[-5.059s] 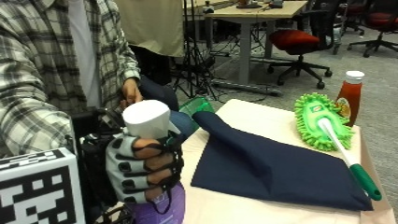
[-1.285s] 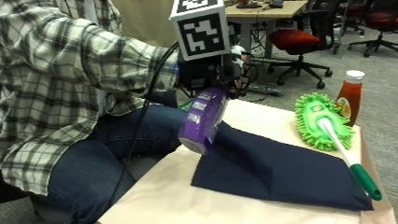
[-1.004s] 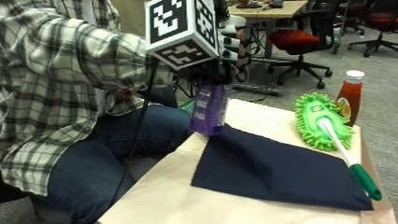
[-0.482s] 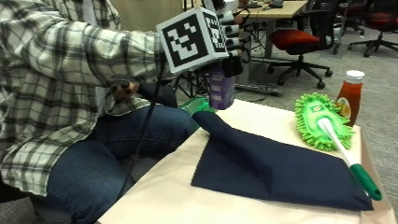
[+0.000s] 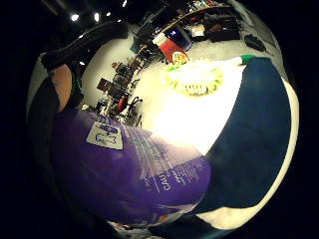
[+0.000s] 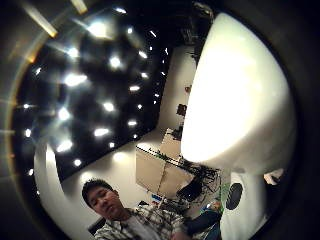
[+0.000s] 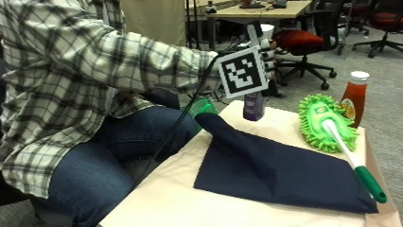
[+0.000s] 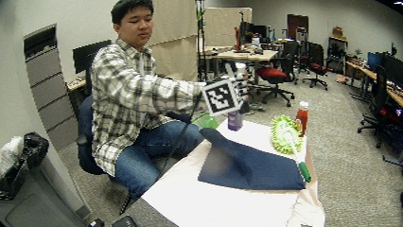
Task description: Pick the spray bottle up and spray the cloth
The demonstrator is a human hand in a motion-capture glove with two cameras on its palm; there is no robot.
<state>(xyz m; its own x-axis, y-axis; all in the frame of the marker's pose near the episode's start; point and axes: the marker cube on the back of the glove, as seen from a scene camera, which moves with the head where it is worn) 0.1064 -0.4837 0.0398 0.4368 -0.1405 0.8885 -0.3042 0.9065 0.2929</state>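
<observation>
My gloved right hand [image 7: 270, 53] grips the neck of a purple spray bottle [image 7: 254, 107] and holds it upright above the table's far left part, just beyond the cloth. The bottle's white head [image 7: 266, 30] shows above the hand and fills the thumb side palm view [image 6: 240, 100]. Its purple body [image 5: 124, 169] lies close to the palm. A dark navy cloth [image 7: 283, 172] is spread on the table [image 7: 170, 198], with its near left corner [image 7: 209, 119] raised in a peak. In the wide outside view the bottle [image 8: 235, 120] hangs beside the cloth [image 8: 252, 165].
A green dust mop [image 7: 321, 120] with a white and green handle [image 7: 355, 168] lies along the cloth's right edge. A red sauce bottle [image 7: 354, 97] stands at the far right corner. Something green [image 7: 200, 108] sits by the raised cloth corner. Office chairs and desks stand behind.
The hand has raised the bottle from a tilted pose by the person's lap, turned it upright and carried it farther over the table's back part.
</observation>
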